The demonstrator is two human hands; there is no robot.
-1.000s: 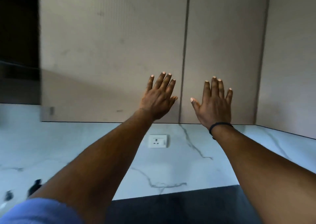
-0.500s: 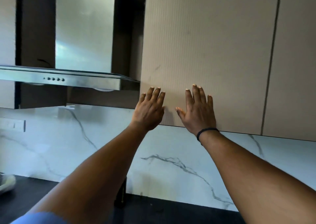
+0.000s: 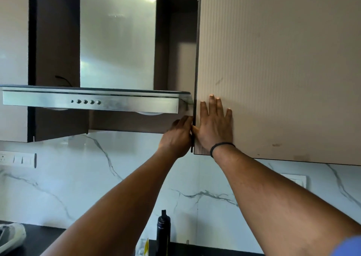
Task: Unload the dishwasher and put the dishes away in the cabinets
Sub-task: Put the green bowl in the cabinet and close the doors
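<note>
A beige ribbed upper cabinet door fills the right half of the view, and its left edge stands slightly out from the cabinet. My left hand reaches around that left edge near the bottom corner, its fingertips hidden behind the door. My right hand lies flat on the door's front beside the same edge, fingers spread, a black band on the wrist. No dishes are in sight.
A steel range hood with its chimney hangs just left of the door. The white marble backsplash carries a switch plate. A black bottle stands on the dark counter below.
My view has swung left, bringing the hood into sight. Both hands slid left along the cabinet fronts to this door's left edge, and my left hand now hooks around it.
</note>
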